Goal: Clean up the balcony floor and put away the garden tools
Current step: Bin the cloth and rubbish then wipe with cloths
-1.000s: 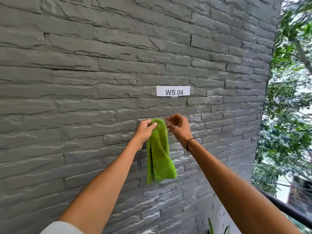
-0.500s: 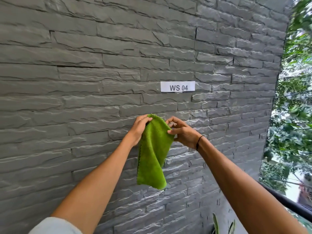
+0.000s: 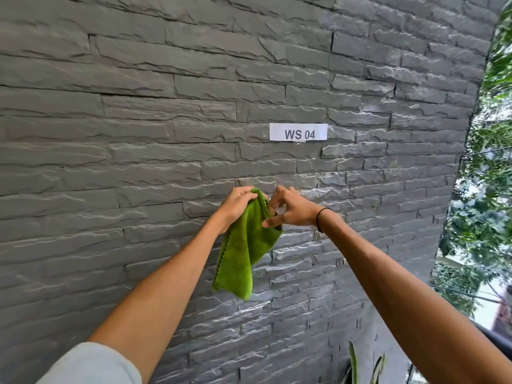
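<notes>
Green cloth (image 3: pixel 243 245) being hung against the stone wall (image 3: pixel 138 134).
Left hand (image 3: pixel 237 205) has bunched its top; right hand (image 3: pixel 288 210) now pinches the edge (hook unseen).

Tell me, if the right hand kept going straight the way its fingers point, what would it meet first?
Probably the green cloth, which its fingers already touch; beyond lies the left hand.

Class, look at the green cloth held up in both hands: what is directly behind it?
Behind the green cloth is the grey stone wall. The left hand grips its top; the right hand pinches its edge. Any hook or nail there is covered.
</notes>
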